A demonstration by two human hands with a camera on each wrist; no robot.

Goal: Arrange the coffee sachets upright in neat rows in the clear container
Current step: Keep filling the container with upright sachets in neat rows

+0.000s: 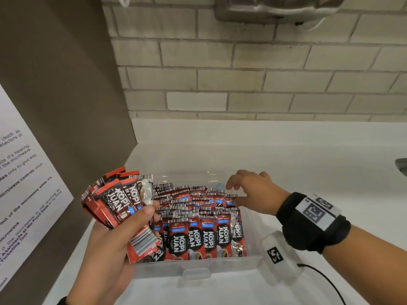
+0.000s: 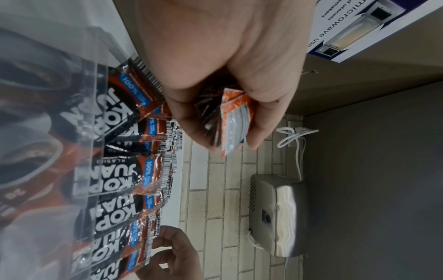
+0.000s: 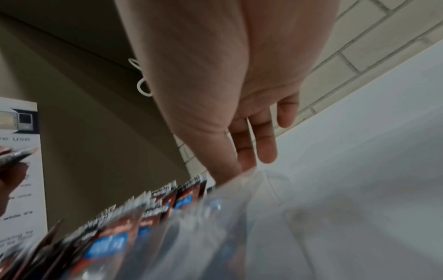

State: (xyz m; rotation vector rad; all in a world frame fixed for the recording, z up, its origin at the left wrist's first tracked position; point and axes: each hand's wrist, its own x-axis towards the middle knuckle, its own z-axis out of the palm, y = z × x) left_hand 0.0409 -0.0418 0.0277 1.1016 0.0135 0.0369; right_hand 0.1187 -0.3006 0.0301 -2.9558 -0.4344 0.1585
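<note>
Left hand: grip closed round a fanned bundle of sachets. Right hand: grip wide, fingertips touching upright sachets in the container below.

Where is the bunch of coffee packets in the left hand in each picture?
Head: bunch of coffee packets at lower left, fanned out in the left hand, beside the clear container.
Left wrist: top centre, packet ends poking out between thumb and fingers.
Right wrist: far left edge, only blurry tips show.
Shared landmark: the microwave notice on the side wall.
</note>
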